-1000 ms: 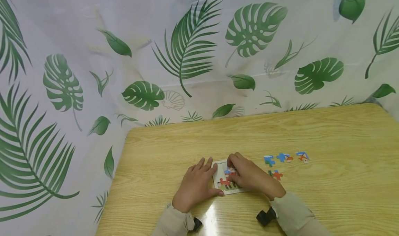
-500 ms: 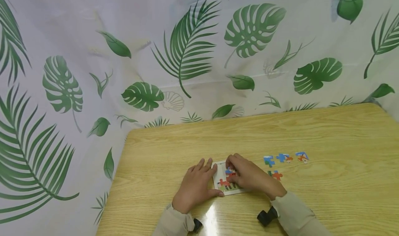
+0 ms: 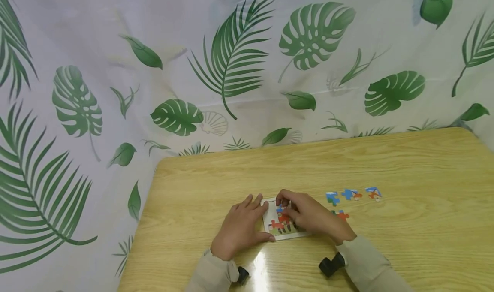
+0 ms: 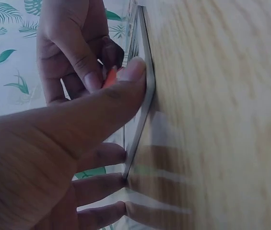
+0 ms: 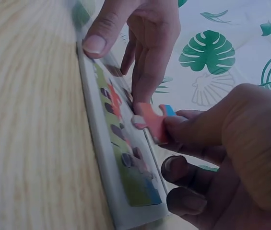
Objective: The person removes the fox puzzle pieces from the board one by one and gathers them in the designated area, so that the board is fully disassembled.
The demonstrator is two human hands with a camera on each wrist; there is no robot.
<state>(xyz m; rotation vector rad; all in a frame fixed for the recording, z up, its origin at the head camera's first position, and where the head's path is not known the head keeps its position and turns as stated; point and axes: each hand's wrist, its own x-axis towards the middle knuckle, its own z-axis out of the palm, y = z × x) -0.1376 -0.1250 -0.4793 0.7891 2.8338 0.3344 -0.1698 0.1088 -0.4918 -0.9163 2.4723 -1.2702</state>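
Note:
A shallow white puzzle tray (image 3: 289, 237) lies on the table, partly filled with pieces along its near side. My left hand (image 3: 240, 228) rests at its left end, fingers extended along the edge and thumb (image 4: 131, 72) on the near rim. Between thumb and fingers my right hand (image 3: 310, 214) pinches a red and blue puzzle piece (image 5: 154, 123), tilted and raised over the tray. In the right wrist view, the fitted pieces (image 5: 121, 143) show green ground and dark shapes. The right hand covers the tray's right part in the head view.
Several loose puzzle pieces lie right of the tray: a blue and green piece (image 3: 332, 198), a blue and orange piece (image 3: 350, 194), a blue-topped piece (image 3: 373, 193) and a red piece (image 3: 341, 215). A leaf-print cloth (image 3: 247, 69) hangs behind the wooden table (image 3: 424, 206).
My right hand has shifted slightly left over the tray, its thumb and fingers still together at the piece. My left hand stays at the tray's left end.

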